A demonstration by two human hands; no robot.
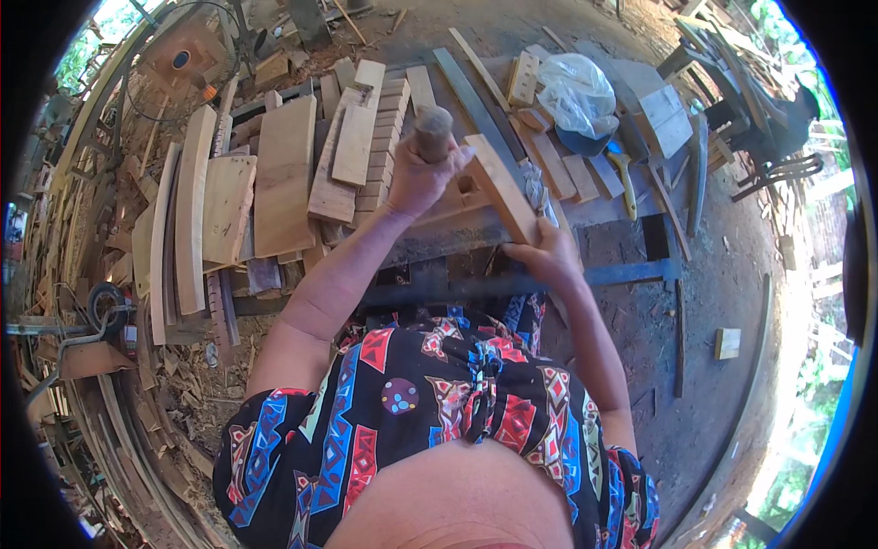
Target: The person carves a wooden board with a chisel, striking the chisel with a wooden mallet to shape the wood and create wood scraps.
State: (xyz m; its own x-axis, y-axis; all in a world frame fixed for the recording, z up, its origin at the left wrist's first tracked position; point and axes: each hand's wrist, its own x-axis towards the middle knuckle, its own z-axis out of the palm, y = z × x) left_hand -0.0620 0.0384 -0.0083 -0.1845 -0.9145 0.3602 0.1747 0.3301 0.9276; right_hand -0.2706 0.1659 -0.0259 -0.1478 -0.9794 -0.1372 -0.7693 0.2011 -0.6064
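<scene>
My left hand (422, 183) is closed around a thick, round-ended wooden piece (433, 128) that points up toward me. What lies at its lower end is hidden by the fist. My right hand (552, 252) grips the near end of a squared wooden bar (503, 192), held at a slant above the bench. The bar's far end comes close to my left fingers; I cannot tell whether they touch. Beneath the bar is a board with a dark round hole (466, 186).
Stacked boards and blocks (285, 183) cover the bench's left side. To the right lie a clear plastic bag (576, 91) over a dark blue round thing, a yellow-handled brush (625, 183) and more wood strips. A small block (727, 343) rests on the floor at right.
</scene>
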